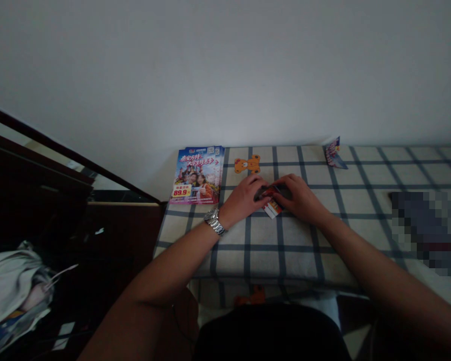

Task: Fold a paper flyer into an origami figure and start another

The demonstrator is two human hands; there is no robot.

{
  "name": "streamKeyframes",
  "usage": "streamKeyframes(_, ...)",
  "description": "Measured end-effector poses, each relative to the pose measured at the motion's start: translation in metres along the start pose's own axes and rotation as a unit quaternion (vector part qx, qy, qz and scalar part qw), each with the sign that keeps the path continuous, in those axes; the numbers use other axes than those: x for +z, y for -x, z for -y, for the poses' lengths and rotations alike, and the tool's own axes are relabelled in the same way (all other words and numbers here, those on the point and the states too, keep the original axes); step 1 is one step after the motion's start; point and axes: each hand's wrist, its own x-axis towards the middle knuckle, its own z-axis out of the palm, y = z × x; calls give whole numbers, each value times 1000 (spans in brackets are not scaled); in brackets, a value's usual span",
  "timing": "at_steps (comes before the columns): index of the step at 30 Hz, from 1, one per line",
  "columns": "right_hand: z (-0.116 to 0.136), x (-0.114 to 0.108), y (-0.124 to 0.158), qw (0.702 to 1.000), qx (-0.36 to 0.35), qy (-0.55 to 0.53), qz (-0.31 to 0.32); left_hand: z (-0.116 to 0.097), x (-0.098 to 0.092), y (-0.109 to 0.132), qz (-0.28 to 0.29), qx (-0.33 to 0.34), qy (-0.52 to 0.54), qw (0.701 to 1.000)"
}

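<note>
Both my hands meet over the middle of a checked tablecloth [263, 238], gripping one small piece of folded printed paper [272, 208] in red, yellow and white. My left hand [244, 196], with a metal watch [215, 220] on its wrist, closes on the paper's left side. On its right side, my right hand [298, 196] has its fingers curled in and pressed to it. The paper's upper part is partly hidden by the fingers. Left of my hands lies a stack of flyers [197, 175] with a castle picture and "89.9" printed on it.
A folded flyer [334, 154] stands near the wall at the back right. A dark blurred-out object [428, 230] lies at the table's right. The cloth carries a bear print [247, 164]. Pale fabric [11, 286] is heaped at the lower left, beside dark furniture.
</note>
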Motion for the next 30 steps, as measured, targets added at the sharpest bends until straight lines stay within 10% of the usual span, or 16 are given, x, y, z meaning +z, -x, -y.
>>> streamKeyframes(30, 4, -3, 0, 943, 131, -298, -73, -9, -7, 2, -41, -46, 80, 995)
